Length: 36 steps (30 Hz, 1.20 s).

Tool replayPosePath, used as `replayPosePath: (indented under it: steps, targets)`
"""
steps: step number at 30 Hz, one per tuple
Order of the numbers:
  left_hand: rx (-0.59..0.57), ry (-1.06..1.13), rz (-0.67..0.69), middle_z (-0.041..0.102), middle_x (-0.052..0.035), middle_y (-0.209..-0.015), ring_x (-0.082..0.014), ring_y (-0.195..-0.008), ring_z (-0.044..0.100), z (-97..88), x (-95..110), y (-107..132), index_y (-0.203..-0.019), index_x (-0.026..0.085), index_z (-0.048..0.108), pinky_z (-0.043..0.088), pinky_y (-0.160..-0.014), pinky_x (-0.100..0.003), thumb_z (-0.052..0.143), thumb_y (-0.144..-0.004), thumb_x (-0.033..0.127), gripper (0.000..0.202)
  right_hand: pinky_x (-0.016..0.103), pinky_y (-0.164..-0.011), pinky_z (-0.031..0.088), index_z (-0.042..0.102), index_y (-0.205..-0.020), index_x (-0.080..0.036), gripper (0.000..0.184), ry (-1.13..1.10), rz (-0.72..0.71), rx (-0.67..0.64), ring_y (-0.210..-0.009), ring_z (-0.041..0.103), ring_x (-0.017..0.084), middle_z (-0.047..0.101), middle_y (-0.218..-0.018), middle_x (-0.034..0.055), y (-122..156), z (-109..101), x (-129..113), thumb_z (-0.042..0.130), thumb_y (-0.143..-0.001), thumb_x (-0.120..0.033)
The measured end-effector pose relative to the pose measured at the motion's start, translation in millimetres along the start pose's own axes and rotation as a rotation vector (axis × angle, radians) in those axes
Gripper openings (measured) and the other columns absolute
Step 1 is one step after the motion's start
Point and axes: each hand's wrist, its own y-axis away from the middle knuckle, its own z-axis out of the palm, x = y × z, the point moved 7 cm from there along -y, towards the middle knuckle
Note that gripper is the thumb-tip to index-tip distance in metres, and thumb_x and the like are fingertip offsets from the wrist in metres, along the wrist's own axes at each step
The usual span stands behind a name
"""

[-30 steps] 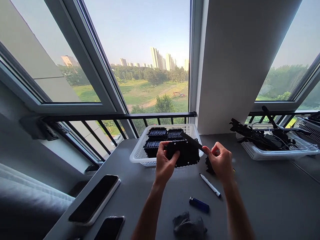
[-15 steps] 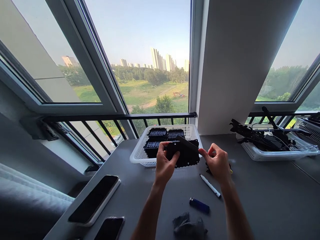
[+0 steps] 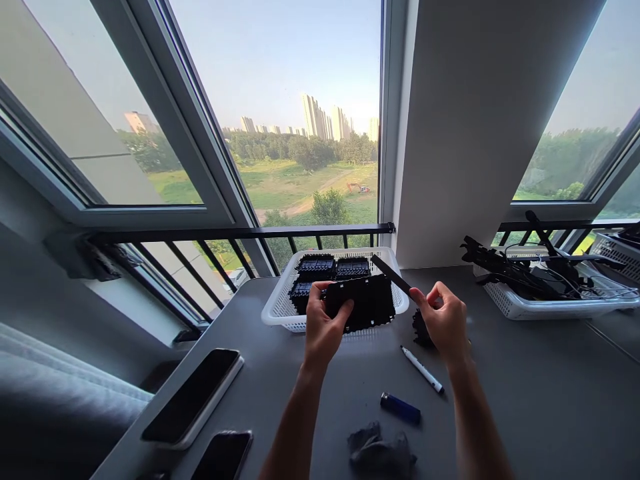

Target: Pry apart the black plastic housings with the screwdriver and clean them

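Observation:
My left hand (image 3: 323,328) grips the left end of a flat black plastic panel (image 3: 365,303), held upright above the table in front of a white basket (image 3: 280,308). My right hand (image 3: 444,321) pinches a thin black strip (image 3: 391,273) that slants up and left toward the panel's top right corner. Several more black panels (image 3: 320,268) lie stacked in the basket behind. A small black part (image 3: 419,328) sits on the table, partly hidden by my right hand.
On the grey table (image 3: 525,400) lie a white pen (image 3: 423,370), a blue lighter (image 3: 400,408), a dark cloth (image 3: 380,453) and two phones (image 3: 193,397) at the left. A second white basket (image 3: 545,303) of black parts and wires stands at the right.
The strip in my right hand swung down onto the panel, then lifted back up and to the right. My left hand shifted the panel slightly left and up.

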Motion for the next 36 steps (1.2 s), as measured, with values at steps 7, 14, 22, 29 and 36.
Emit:
replayPosePath:
  steps: [7, 14, 22, 29, 36]
  targets:
    - [-0.052, -0.009, -0.007, 0.06, 0.0021, -0.075, -0.015, -0.07, 0.061, 8.4, -2, 1, -0.096, 0.021, 0.046, 0.05, -0.061, -0.023, 0.069, -0.068, 0.024, 0.036, 0.023, -0.049, 0.029, 0.036, -0.062, -0.023, 0.051, -0.011, -0.048, -0.094, -0.047, 0.036, 0.011, 0.042, -0.051, -0.0065, 7, 10, -13, 0.059, -0.078, -0.066]
    - [-0.015, -0.006, -0.044, 0.061, 0.0017, -0.074, -0.0157, -0.068, 0.062, 0.8, -2, 0, -0.097, 0.021, 0.046, 0.051, -0.061, -0.025, 0.07, -0.068, 0.025, 0.038, 0.025, -0.052, 0.032, 0.038, -0.06, -0.023, 0.052, 0.032, -0.011, -0.004, -0.047, 0.039, 0.012, 0.042, -0.05, -0.0061, -5, 3, 9, 0.057, -0.078, -0.068]
    - [-0.14, -0.066, -0.007, 0.061, 0.0026, -0.074, -0.0148, -0.069, 0.061, 19.6, -3, 7, -0.098, 0.021, 0.047, 0.049, -0.062, -0.024, 0.067, -0.071, 0.023, 0.033, 0.03, -0.065, 0.044, 0.059, -0.096, -0.02, 0.05, -0.069, 0.006, 0.024, -0.077, 0.057, 0.021, 0.06, -0.089, 0.006, 1, 5, -5, 0.058, -0.078, -0.066]
    - [-0.245, -0.138, 0.037, 0.062, 0.0012, -0.081, -0.0149, -0.074, 0.062, 31.0, -2, 15, -0.097, 0.021, 0.052, 0.049, -0.066, -0.024, 0.066, -0.071, 0.022, 0.029, 0.03, -0.064, 0.046, 0.061, -0.092, -0.02, 0.054, -0.181, 0.057, -0.044, -0.075, 0.058, 0.021, 0.062, -0.091, 0.007, 10, 20, -19, 0.067, -0.068, -0.067]
    - [-0.276, 0.002, -0.1, 0.062, 0.0024, -0.077, -0.0154, -0.068, 0.062, 23.7, -7, 7, -0.106, 0.022, 0.047, 0.052, -0.062, -0.026, 0.068, -0.07, 0.026, 0.041, 0.027, -0.052, 0.042, 0.07, -0.085, -0.017, 0.048, -0.474, 0.161, -0.271, -0.063, 0.058, 0.018, 0.066, -0.076, 0.0051, 7, 27, -7, 0.07, -0.069, -0.062]
